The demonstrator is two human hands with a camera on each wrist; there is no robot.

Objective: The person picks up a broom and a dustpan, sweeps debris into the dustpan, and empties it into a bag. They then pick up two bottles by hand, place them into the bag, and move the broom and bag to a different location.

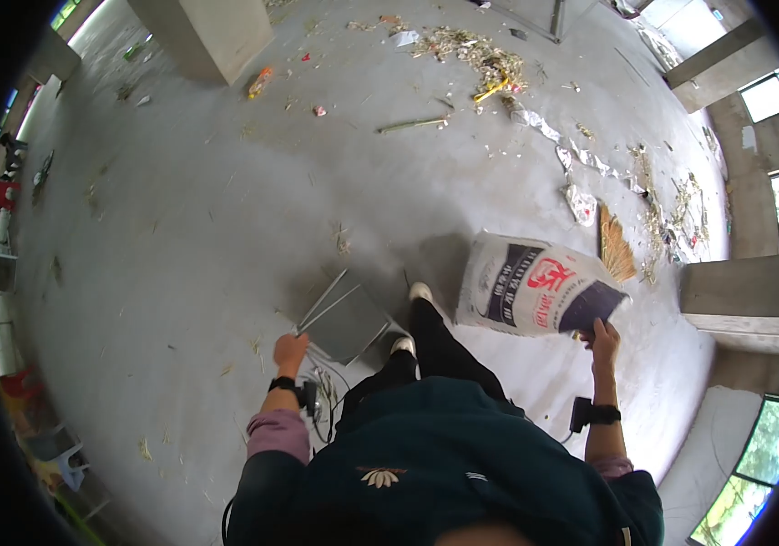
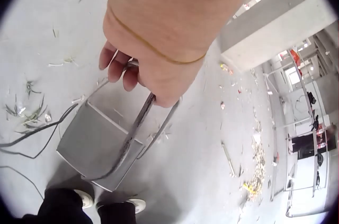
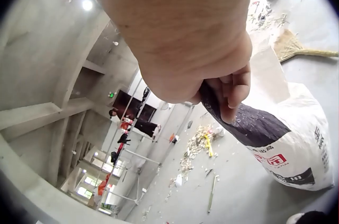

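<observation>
My left hand point(image 1: 290, 353) grips a bent metal tube, part of a frame around a flat grey panel point(image 1: 346, 323). In the left wrist view, the fingers curl round the tube above the panel point(image 2: 98, 139), just beyond the shoes. My right hand point(image 1: 603, 341) holds a white woven sack point(image 1: 517, 282) with red and dark print by its dark-coloured edge. From the right wrist, the fingers point(image 3: 239, 86) pinch that edge, and the sack's printed body point(image 3: 296, 134) bulges below. The sack's inside is hidden.
A straw broom head point(image 1: 617, 246) lies past the sack. Straw litter point(image 1: 476, 59) and white scraps point(image 1: 581, 202) are strewn over the concrete floor. A stick point(image 1: 412, 125) lies further off. Thick pillars point(image 1: 203, 36) stand around, and cables point(image 2: 37, 139) trail near the panel.
</observation>
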